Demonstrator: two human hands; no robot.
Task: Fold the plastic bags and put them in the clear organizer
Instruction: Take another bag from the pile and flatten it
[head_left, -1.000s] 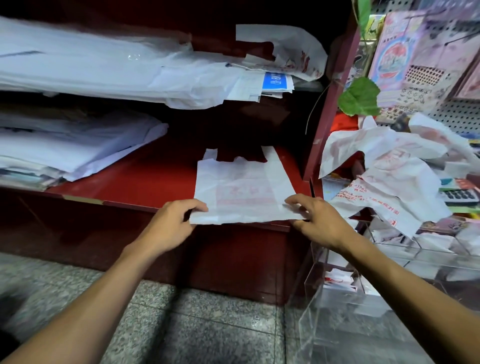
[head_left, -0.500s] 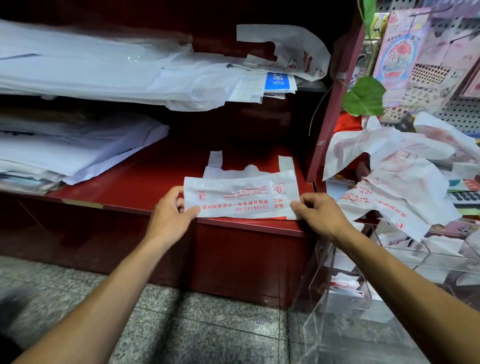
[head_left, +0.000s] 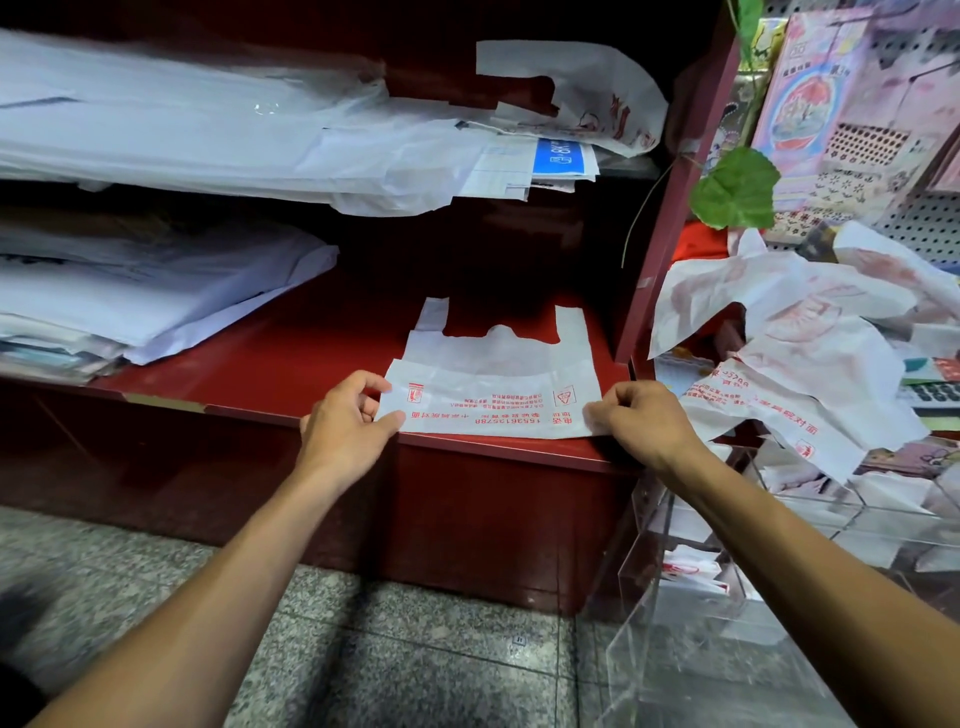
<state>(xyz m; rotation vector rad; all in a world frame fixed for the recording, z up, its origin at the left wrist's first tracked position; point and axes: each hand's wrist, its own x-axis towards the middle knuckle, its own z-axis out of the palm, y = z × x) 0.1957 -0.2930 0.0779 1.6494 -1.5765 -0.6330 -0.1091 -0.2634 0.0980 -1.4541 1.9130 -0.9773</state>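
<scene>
a white plastic bag (head_left: 493, 395) with red print lay flat at the front edge of the red shelf (head_left: 291, 358), its bottom part folded up over the body, so the red text was upside down to the camera. its two handles pointed away, toward the dark back of the shelf.

the left hand (head_left: 345, 423) held the left end of the fold: the thumb lay on top of the bag and the fingers were curled at its edge, so this grip was clamped on the bag. the right hand (head_left: 641, 423) pinched the right end of the same fold, near the front right corner of the shelf, with its fingers bent onto the plastic. both forearms reached in from below.

the clear organizer (head_left: 727, 597) stood to the right of the shelf, lower than it, just under the right forearm. some small folded bags (head_left: 693, 571) with red print were in one of its compartments. above the organizer a loose pile of crumpled bags (head_left: 795, 364) of the same white and red kind was heaped, apart from the bag on the shelf.

on the left of the red shelf there were stacks of white plastic sheets (head_left: 145, 296), and more white sheets (head_left: 208, 135) lay on the shelf above. a green leaf (head_left: 735, 189) hung beside the red shelf post (head_left: 670, 208). the floor (head_left: 389, 665) below was grey speckled stone.
</scene>
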